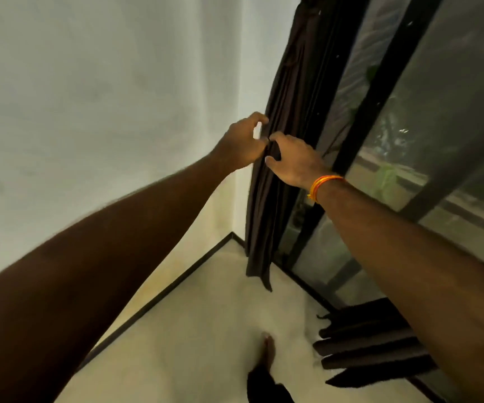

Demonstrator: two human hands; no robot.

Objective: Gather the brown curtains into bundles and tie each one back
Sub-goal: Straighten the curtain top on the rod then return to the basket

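The brown curtain hangs gathered in the corner beside the glass door. The left hand pinches its wall-side edge and the right hand curls round the front folds, cinching the bundle. They may be working a tie, but it's too blurred to tell.

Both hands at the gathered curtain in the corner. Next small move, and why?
Probably cinch: draw the hands slightly apart to tighten the wrap. The brown curtain already hangs in a narrow bundle by the window frame, and the left hand and right hand both pinch dark fabric at mid-height. Whether that is a tie is unclear.
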